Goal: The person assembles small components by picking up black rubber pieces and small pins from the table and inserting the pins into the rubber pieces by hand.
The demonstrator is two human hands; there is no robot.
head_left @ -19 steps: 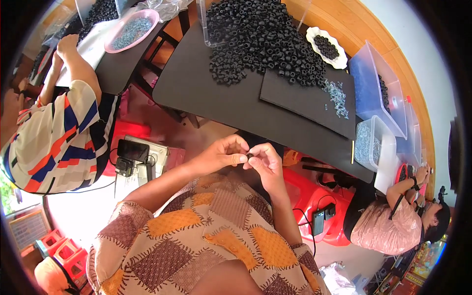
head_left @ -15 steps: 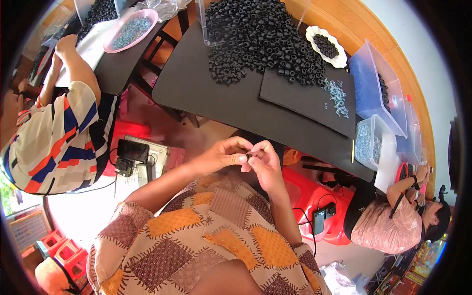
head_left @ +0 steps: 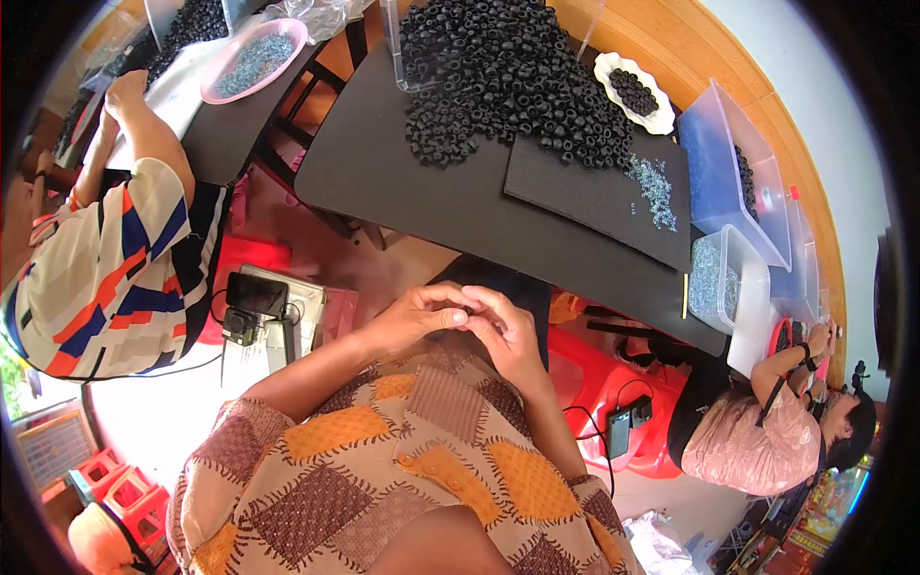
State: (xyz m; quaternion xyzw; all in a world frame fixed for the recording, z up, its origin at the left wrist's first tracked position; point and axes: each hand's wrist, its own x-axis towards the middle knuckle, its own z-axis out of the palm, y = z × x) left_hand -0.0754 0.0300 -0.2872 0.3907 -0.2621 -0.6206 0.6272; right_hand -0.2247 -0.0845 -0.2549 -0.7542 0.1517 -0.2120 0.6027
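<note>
My left hand (head_left: 414,321) and my right hand (head_left: 508,337) meet in front of my body, below the near edge of the table. Between their closed fingertips is a small black piece (head_left: 468,310), mostly covered by the fingers and thumbs. On the table, a large heap of black ring-shaped pieces (head_left: 508,81) lies at the back. To its right, small clear bluish pieces (head_left: 655,195) are scattered on a flat black board (head_left: 585,196).
A white scalloped dish (head_left: 661,117) of black pieces stands at the back. Clear plastic bins (head_left: 721,144) line the right end. A person in a patterned shirt (head_left: 115,278) works at the left; another in pink (head_left: 757,436) at the right. A red stool (head_left: 585,383) holds a phone-like device (head_left: 619,433).
Both hands have moved slightly down and left, toward my body. The right fingers have folded over the black piece, which shows less than before.
</note>
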